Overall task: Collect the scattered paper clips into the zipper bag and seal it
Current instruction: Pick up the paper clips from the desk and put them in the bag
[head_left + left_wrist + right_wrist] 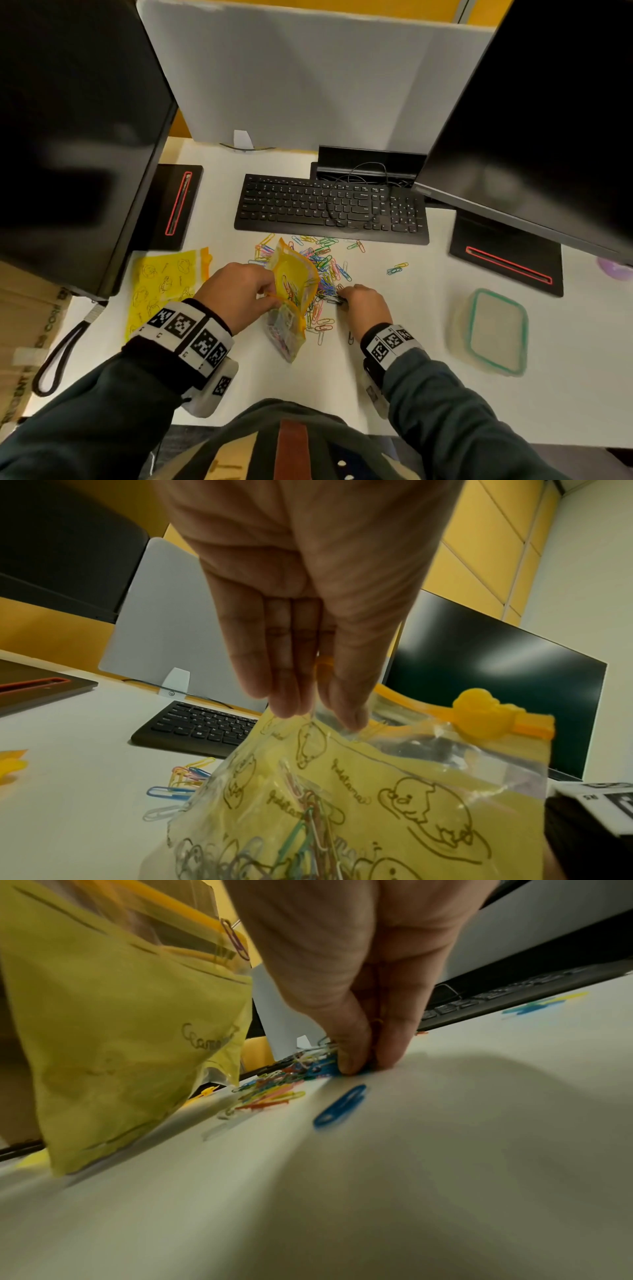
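Note:
A yellow zipper bag [291, 284] with cartoon print stands open in the middle of the white desk, with several coloured clips inside. My left hand [265, 291] pinches its upper rim; in the left wrist view the fingertips [291, 710] press the clear top of the bag [359, 791], and its yellow duck slider [486, 712] sits at the right end. My right hand [342, 296] is down on the pile of paper clips [325, 270] just right of the bag, fingers [356, 1056] pinched round a bunch of clips. A blue clip [339, 1107] lies loose nearby.
A black keyboard [329, 209] lies behind the pile. Two dark monitors [548, 102] flank the desk, on bases with red slots [507, 263]. A second yellow bag [164, 284] lies flat at the left. A teal-rimmed lidded container [493, 332] sits at the right. Stray clips [397, 269] lie apart.

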The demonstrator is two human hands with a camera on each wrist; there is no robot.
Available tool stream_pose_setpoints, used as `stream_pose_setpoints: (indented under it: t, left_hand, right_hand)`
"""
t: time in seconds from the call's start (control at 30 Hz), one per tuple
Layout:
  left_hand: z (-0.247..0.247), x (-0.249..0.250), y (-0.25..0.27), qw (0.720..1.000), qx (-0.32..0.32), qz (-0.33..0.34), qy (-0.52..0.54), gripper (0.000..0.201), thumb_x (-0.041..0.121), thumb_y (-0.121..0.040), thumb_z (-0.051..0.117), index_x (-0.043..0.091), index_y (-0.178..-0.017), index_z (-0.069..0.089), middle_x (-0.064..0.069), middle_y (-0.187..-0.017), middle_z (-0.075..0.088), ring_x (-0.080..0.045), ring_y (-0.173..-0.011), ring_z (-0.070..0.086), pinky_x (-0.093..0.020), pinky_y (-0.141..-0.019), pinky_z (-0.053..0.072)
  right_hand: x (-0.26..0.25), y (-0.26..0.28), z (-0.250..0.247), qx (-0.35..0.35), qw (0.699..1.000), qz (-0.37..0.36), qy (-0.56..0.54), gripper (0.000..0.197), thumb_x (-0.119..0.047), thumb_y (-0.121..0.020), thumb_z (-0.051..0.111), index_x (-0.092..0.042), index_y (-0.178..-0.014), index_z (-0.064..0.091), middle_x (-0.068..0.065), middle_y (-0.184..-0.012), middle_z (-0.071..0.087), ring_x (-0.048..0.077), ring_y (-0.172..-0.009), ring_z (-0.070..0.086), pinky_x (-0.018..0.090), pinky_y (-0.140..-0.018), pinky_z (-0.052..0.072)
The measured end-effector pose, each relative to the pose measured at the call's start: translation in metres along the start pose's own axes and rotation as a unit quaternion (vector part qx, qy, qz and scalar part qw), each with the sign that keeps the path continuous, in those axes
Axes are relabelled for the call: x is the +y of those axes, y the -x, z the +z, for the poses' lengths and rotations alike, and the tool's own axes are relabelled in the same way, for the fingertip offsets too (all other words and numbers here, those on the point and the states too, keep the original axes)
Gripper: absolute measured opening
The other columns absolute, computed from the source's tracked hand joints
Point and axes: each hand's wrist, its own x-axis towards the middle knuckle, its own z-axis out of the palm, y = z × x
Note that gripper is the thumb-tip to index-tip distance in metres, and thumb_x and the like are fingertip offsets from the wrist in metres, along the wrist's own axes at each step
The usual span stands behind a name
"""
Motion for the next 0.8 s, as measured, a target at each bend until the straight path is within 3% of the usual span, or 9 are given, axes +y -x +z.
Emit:
stream_pose_setpoints:
  t: [0.23, 0.37, 0.43, 0.5, 0.57, 0.63, 0.73, 0.8]
  left_hand:
    - [-0.003, 0.004, -0.008, 1.000, -0.010, 0.013, 0.012, 0.013, 0.029, -0.076, 0.068, 0.017, -0.074, 0.064, -0.001, -0.084, 0.066, -0.020, -0.081, 0.059, -0.034, -0.074, 0.049]
    - [-0.005, 0.006, -0.012, 1.000, -0.021, 0.014, 0.005, 0.012, 0.030, -0.077, 0.066, 0.018, -0.076, 0.064, -0.001, -0.089, 0.067, -0.019, -0.086, 0.059, -0.034, -0.077, 0.049]
    - [-0.005, 0.008, -0.013, 1.000, -0.024, 0.016, 0.005, 0.013, 0.030, -0.078, 0.065, 0.018, -0.078, 0.065, -0.002, -0.091, 0.068, -0.019, -0.088, 0.059, -0.033, -0.078, 0.048]
    - [-0.006, 0.010, -0.015, 0.999, -0.029, 0.019, 0.001, 0.013, 0.030, -0.079, 0.064, 0.017, -0.080, 0.065, -0.002, -0.092, 0.068, -0.019, -0.090, 0.059, -0.033, -0.079, 0.048]
    - [-0.007, 0.012, -0.016, 0.999, -0.033, 0.025, -0.004, 0.013, 0.030, -0.079, 0.064, 0.017, -0.082, 0.065, -0.002, -0.093, 0.068, -0.019, -0.091, 0.059, -0.034, -0.080, 0.048]
    - [-0.007, 0.015, -0.017, 0.999, -0.031, 0.028, -0.004, 0.014, 0.030, -0.080, 0.063, 0.016, -0.083, 0.065, -0.001, -0.094, 0.068, -0.019, -0.091, 0.059, -0.033, -0.081, 0.048]
    - [-0.007, 0.017, -0.018, 0.999, -0.024, 0.035, -0.005, 0.014, 0.030, -0.080, 0.063, 0.016, -0.084, 0.066, -0.001, -0.094, 0.068, -0.020, -0.092, 0.059, -0.032, -0.080, 0.047]
    - [-0.007, 0.016, -0.018, 0.999, -0.021, 0.037, -0.004, 0.015, 0.030, -0.079, 0.064, 0.016, -0.084, 0.066, -0.001, -0.094, 0.068, -0.020, -0.091, 0.059, -0.033, -0.081, 0.047]
  right_hand:
    - [0.002, 0.013, -0.028, 0.062, 0.992, 0.052, -0.095, 0.027, -0.004, -0.085, 0.052, -0.011, -0.103, 0.072, 0.014, -0.100, 0.073, 0.031, -0.093, 0.065, 0.028, -0.082, 0.049]
    - [-0.006, 0.022, -0.065, 0.136, 0.966, 0.074, -0.208, 0.020, -0.001, -0.082, 0.063, -0.011, -0.094, 0.075, 0.004, -0.079, 0.072, 0.013, -0.066, 0.061, 0.016, -0.071, 0.041]
    - [-0.017, 0.027, -0.087, 0.155, 0.943, 0.061, -0.289, 0.017, -0.001, -0.079, 0.067, -0.012, -0.090, 0.075, -0.004, -0.068, 0.066, 0.004, -0.055, 0.054, 0.018, -0.065, 0.045]
    - [-0.032, 0.030, -0.103, 0.148, 0.926, 0.035, -0.345, 0.016, -0.001, -0.077, 0.069, -0.011, -0.087, 0.075, -0.006, -0.062, 0.064, 0.002, -0.048, 0.053, 0.015, -0.057, 0.049]
    - [-0.047, 0.027, -0.109, 0.129, 0.922, 0.021, -0.365, 0.015, -0.002, -0.076, 0.070, -0.010, -0.088, 0.075, 0.001, -0.061, 0.063, 0.009, -0.051, 0.055, 0.020, -0.059, 0.051]
    - [-0.057, 0.019, -0.104, 0.103, 0.936, 0.009, -0.336, 0.018, -0.003, -0.076, 0.070, -0.010, -0.091, 0.075, 0.007, -0.070, 0.067, 0.016, -0.062, 0.058, 0.026, -0.069, 0.053]
    - [-0.066, 0.009, -0.091, 0.041, 0.971, -0.011, -0.237, 0.031, -0.004, -0.076, 0.070, -0.012, -0.106, 0.071, 0.008, -0.098, 0.072, 0.013, -0.083, 0.060, 0.020, -0.080, 0.045]
    - [-0.062, 0.006, -0.089, 0.042, 0.969, -0.010, -0.243, 0.035, -0.006, -0.076, 0.070, -0.014, -0.109, 0.069, 0.004, -0.100, 0.071, 0.010, -0.082, 0.058, 0.021, -0.081, 0.046]
